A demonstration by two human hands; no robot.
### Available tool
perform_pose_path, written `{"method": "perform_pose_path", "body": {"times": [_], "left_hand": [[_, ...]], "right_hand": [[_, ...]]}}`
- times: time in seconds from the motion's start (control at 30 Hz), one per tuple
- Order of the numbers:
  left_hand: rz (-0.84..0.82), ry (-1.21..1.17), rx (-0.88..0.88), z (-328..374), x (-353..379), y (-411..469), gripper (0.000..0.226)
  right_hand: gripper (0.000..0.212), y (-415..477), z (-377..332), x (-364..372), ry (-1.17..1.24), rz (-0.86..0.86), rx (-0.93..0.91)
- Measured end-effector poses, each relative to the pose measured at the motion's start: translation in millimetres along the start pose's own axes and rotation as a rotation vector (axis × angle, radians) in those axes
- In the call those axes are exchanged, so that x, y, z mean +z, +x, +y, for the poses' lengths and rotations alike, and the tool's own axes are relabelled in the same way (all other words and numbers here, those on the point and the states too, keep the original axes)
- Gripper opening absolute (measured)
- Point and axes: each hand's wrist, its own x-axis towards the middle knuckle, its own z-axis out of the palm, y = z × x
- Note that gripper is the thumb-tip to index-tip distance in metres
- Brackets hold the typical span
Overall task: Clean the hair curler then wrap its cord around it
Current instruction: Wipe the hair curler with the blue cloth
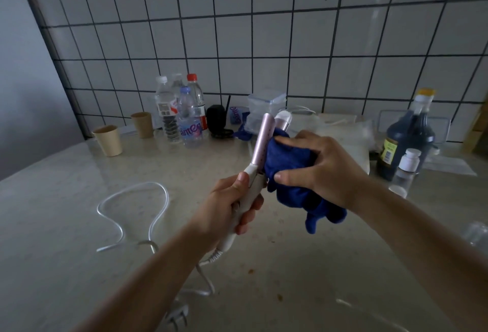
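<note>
My left hand (pixel 235 202) grips the white handle of the hair curler (pixel 261 141), which points up and away with its pink clamp plate lifted off the barrel. My right hand (pixel 319 165) holds a blue cloth (pixel 290 173) bunched round the barrel, between barrel and plate; the cloth's loose end hangs below the hand. The white cord (pixel 132 210) leaves the handle's lower end, passes behind my left forearm and lies in loose loops on the counter at the left. Its plug (pixel 179 316) lies near the bottom edge.
Two paper cups (pixel 108 140) and several plastic bottles (pixel 188 118) stand at the back left by the tiled wall. A dark jug (pixel 406 141), a small white-capped bottle (pixel 406 170) and plastic containers (pixel 266 104) crowd the back right. The beige counter (pixel 66 265) runs to the left wall.
</note>
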Motion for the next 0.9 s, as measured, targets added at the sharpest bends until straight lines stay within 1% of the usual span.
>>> {"method": "perform_pose_path", "body": {"times": [0.07,0.2,0.33,0.43,0.5,0.6,0.67,0.77,0.9], "left_hand": [[-0.005,-0.016,-0.01,0.7,0.6,0.0,0.057],[-0.031,-0.039,-0.029,5.6,-0.7,0.8,0.064],[-0.067,-0.009,-0.036,9.8,-1.1,-1.1,0.056],[-0.085,0.037,-0.05,11.1,-1.9,-2.6,0.052],[-0.088,0.067,-0.052,11.8,-0.3,-3.3,0.048],[-0.037,0.118,-0.025,13.6,2.0,-3.0,0.038],[0.009,0.139,0.004,16.0,-0.3,-2.7,0.033],[0.055,0.176,0.041,18.7,-4.9,-2.8,0.039],[0.066,0.208,0.054,19.8,-3.1,-3.6,0.043]], "right_hand": [[0.047,-1.1,1.9,2.2,0.025,0.026,-0.016],[0.047,-1.0,2.3,5.5,0.001,0.135,-0.088],[0.044,-0.5,3.6,2.8,0.026,0.219,-0.109],[0.035,0.0,2.0,-0.4,0.05,0.284,-0.106],[0.032,0.5,0.5,-4.9,0.08,0.303,-0.105],[0.035,-0.4,0.9,0.3,0.06,0.272,-0.081],[0.04,-3.3,2.0,12.9,0.071,0.221,-0.052],[0.048,-5.1,1.2,23.8,0.084,0.127,-0.042],[0.05,-5.4,-0.5,18.1,0.067,0.118,-0.053]]}}
